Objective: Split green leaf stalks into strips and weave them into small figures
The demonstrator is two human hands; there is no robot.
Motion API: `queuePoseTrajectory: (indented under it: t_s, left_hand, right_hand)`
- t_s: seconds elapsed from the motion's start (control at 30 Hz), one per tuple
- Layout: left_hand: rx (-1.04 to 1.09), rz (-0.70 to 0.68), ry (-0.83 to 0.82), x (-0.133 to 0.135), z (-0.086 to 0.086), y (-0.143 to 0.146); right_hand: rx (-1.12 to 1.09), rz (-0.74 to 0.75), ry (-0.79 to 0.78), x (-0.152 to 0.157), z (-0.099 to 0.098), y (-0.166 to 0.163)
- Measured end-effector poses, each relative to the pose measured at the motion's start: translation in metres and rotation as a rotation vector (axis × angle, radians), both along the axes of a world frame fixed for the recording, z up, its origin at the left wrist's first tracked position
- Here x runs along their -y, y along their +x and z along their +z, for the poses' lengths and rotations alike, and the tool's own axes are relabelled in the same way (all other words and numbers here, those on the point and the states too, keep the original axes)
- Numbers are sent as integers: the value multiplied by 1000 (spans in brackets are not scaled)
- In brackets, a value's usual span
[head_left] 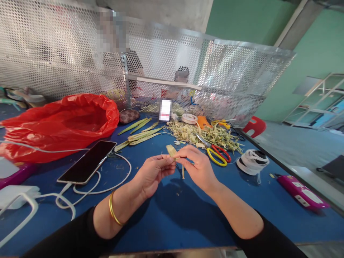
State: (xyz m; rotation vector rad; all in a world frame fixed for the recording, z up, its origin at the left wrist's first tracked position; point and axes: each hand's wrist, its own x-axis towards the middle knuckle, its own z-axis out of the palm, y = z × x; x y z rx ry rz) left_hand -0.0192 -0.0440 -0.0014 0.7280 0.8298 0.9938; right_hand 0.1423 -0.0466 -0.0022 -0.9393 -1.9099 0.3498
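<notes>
Between my two hands is a pale yellow-green strip of dried leaf (pixel 171 150), its broad end pointing up and a thin tail hanging below. My left hand (pixel 154 171) pinches it from the left, thumb against fingers. From the right, my right hand (pixel 197 168) closes its fingertips on the same leaf strip. Just beyond lie scissors (pixel 218 154) with red and yellow handles, blades on a heap of leaf scraps (pixel 204 134). Long green and straw-coloured leaves (pixel 142 135) rest farther back to the left.
A red plastic bag (pixel 61 125) stands at the left, near a phone (pixel 88 161) with a white cable (pixel 129 168). At the right are a white spool (pixel 252 162) and a magenta device (pixel 302 191). A perforated metal screen (pixel 166 50) borders the back; people sit behind it.
</notes>
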Motion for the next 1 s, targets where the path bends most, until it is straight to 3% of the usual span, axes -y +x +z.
queuePoseTrajectory:
  t_s: [0.27,0.6,1.0]
  left_hand:
    - [-140,106,219,3,1,4]
    - [-503,206,572,2,-5,5]
    - [-608,186,622,2,-7,4]
  right_hand:
    - [-145,-39,-70,0,0,-3]
    - [-233,-69,-198,-1,-4,-2]
    - [-321,-88,-281,-1,-2,-4]
